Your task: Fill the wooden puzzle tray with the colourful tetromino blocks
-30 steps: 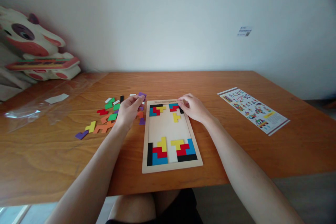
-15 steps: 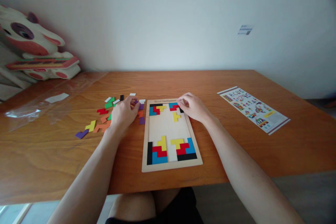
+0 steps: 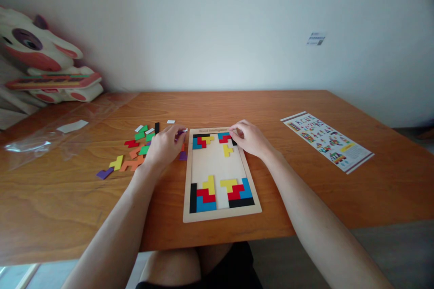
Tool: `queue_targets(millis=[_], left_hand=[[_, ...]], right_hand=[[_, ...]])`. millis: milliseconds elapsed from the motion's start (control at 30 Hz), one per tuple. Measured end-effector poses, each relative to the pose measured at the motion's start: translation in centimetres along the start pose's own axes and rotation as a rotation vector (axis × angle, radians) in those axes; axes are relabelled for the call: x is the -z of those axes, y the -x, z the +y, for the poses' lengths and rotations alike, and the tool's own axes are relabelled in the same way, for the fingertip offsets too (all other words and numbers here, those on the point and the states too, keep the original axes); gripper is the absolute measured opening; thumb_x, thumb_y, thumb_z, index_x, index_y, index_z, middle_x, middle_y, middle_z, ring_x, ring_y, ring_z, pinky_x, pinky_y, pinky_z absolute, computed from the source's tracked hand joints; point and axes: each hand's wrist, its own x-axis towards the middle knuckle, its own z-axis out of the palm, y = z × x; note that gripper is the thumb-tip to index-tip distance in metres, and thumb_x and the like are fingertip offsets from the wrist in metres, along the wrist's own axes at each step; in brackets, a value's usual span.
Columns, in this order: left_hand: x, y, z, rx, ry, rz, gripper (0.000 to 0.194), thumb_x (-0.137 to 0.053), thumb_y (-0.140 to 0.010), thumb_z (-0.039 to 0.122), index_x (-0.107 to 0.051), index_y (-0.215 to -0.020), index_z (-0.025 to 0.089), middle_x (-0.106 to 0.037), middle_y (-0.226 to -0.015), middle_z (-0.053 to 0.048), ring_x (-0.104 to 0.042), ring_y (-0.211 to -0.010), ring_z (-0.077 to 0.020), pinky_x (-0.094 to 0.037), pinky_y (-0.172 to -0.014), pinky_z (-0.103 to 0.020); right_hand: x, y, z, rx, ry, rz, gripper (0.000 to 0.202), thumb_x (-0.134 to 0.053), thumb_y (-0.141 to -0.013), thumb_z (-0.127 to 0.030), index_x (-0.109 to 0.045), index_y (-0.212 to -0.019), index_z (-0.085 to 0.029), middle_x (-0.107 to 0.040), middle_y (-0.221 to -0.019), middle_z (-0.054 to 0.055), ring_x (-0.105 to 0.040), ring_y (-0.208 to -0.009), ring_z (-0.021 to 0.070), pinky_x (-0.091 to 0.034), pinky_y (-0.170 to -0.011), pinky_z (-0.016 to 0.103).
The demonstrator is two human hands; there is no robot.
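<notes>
A wooden puzzle tray (image 3: 186,176) lies flat in front of me, with blue, red, yellow and black pieces grouped in its corners. A yellow piece (image 3: 227,150) sits near its upper right group. My left hand (image 3: 167,144) is just left of the tray's top, its fingers curled and closed at a white puzzle piece (image 3: 185,130), which they partly hide. At the tray's upper right corner rests my right hand (image 3: 249,139), thumb and forefinger pinched together on the frame. It covers part of the black piece (image 3: 234,142) there.
Loose coloured pieces, among them a yellow one (image 3: 117,163) and a purple one (image 3: 105,173), lie left of the tray. A printed sheet (image 3: 327,140) is at the right. Clear plastic wrapping (image 3: 44,142) and a cow-shaped toy keyboard (image 3: 64,81) stand at the left.
My left hand has shifted slightly right, over purple pieces and onto the white one near the tray. My right hand and the tray's pieces stay as they were.
</notes>
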Motion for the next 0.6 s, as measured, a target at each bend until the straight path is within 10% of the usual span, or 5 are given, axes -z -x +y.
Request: queue_targets(millis=[600], left_hand=[[0.61,0.12,-0.44,0.072,-0.372,-0.111,0.029,-0.047,-0.094,0.030,-0.072,-0.102,0.018,-0.071,-0.107,-0.013,-0.067,-0.098,-0.0300,-0.052,-0.081,-0.039]], right_hand=[[-0.33,-0.08,0.71,-0.062,0.053,0.041,0.016,-0.055,-0.093,-0.023,-0.068,-0.102,-0.018,-0.067,-0.104,0.009,-0.065,-0.082,0.0197,-0.051,-0.081,0.036]])
